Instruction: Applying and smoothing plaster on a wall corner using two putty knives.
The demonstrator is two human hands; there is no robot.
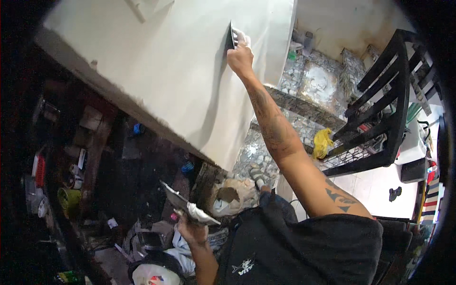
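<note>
With my arm stretched far up, my right hand (241, 54) is closed round a trowel (232, 34). Its dark, thin blade stands edge-on at the pale, smooth wall (166, 71). White smears cover some of my right fingers. Lower down, my left hand (192, 231) grips a flat metal plate (176, 197) from beneath, held tilted and apart from the wall. A lump of white putty (198, 212) sits on this plate, and the left fingers are partly hidden under it.
Tiled steps (304, 102) lie right of the wall, with a yellow plastic bag (323, 142) on them. A black slatted railing (380, 104) stands at right. Below are a torn paper sack (235, 197) and a bucket (156, 274). Clutter fills the dark area at left.
</note>
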